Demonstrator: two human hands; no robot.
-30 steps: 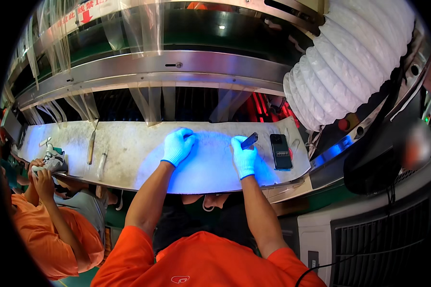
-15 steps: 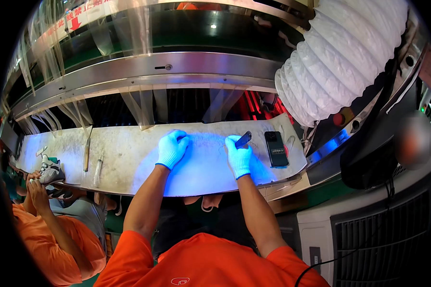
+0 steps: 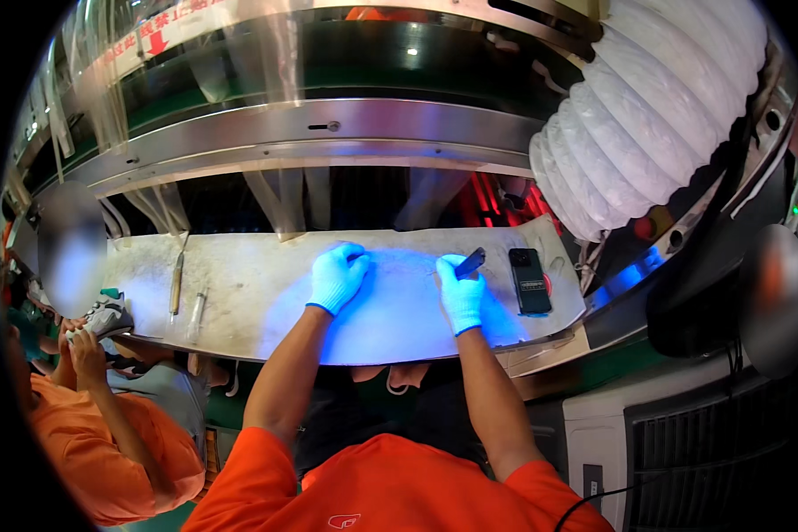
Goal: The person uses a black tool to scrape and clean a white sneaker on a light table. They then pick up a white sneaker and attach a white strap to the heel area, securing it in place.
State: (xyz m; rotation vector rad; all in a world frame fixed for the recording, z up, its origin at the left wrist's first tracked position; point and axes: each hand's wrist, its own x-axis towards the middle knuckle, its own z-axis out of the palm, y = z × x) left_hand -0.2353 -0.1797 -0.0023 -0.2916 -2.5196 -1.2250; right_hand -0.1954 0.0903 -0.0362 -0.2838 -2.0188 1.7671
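The right hand (image 3: 463,303), gloved, is closed around a short dark stick-shaped object (image 3: 473,262), which juts from the top of the grip toward the far right, above the blue-lit bench (image 3: 399,324). To the right of that hand lies a dark phone (image 3: 530,280), just apart from it. The gloved left hand (image 3: 337,279) rests on the bench well to the left of the object, fingers partly curled; whether they pinch anything I cannot tell.

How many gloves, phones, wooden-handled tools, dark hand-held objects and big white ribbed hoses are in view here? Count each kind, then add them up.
Gloves: 2
Phone: 1
Wooden-handled tool: 1
Dark object in the right hand: 1
White ribbed hose: 1
Total: 6
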